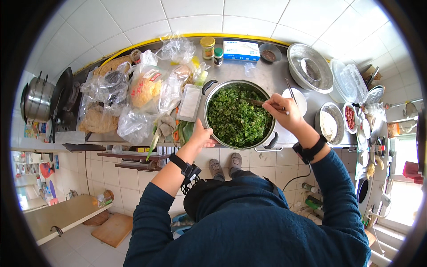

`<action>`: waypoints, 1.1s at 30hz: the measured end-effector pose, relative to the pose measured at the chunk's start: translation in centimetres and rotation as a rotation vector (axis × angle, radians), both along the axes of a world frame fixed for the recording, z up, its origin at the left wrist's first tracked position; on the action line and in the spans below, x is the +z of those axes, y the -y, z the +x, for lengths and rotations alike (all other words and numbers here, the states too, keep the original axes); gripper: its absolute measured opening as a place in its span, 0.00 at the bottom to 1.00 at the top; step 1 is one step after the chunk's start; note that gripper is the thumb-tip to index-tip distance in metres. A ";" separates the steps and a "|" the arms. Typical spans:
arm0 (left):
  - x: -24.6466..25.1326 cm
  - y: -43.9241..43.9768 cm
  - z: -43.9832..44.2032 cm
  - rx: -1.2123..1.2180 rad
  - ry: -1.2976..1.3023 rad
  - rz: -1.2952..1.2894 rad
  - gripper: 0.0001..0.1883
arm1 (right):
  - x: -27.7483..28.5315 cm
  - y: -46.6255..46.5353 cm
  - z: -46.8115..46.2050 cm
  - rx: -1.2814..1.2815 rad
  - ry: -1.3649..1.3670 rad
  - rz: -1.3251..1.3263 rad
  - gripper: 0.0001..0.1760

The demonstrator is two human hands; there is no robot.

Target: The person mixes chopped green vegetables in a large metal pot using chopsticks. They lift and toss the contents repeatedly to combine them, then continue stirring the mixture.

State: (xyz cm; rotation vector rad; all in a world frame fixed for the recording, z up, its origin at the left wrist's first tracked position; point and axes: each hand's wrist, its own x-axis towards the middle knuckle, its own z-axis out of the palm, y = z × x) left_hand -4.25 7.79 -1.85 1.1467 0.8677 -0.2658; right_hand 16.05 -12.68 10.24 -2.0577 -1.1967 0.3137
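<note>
A two-handled steel pot [273, 130] stands at the counter's front edge, nearly full of chopped green leaves [238, 116]. My left hand [200, 136] grips its rim at the lower left, thumb up against the outer wall. Above the pot's right side, my right hand [283, 110] is closed around brown chopsticks [257, 102], whose tips are down among the greens. Just behind that hand, a white bowl [301, 100] has a thin dark utensil leaning across it. A grey-white packet [189, 102] lies left of the pot.
Plastic bags of food [146, 88] crowd the counter's left. Behind the pot are a yellow-lidded jar [207, 48], a green-capped bottle [218, 57], a blue-white box [241, 51] and a small dark bowl [270, 53]. To the right stand a large metal basin [293, 75] and a bowl of flour [328, 125].
</note>
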 end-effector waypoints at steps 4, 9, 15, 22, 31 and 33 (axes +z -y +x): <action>0.7 -0.6 1.0 0.039 -0.078 0.012 0.41 | -1.2 -0.2 2.6 0.117 0.062 0.011 0.09; 0.6 -0.5 1.2 -0.025 0.052 0.048 0.41 | -4.7 4.0 3.4 -0.131 -0.088 -0.034 0.12; 0.5 0.9 1.0 0.018 0.059 0.033 0.41 | -9.2 5.7 -0.3 -0.548 -0.601 0.384 0.11; -0.6 5.2 0.1 0.166 0.071 0.006 0.33 | -8.1 -0.3 -6.7 -0.420 -0.114 0.245 0.09; -1.6 6.0 -1.6 0.189 0.077 -0.193 0.41 | -2.2 0.8 -7.0 0.025 0.109 0.060 0.08; -1.7 3.9 -1.2 0.214 0.066 -0.038 0.44 | -0.9 1.8 -4.3 -0.009 0.038 -0.031 0.09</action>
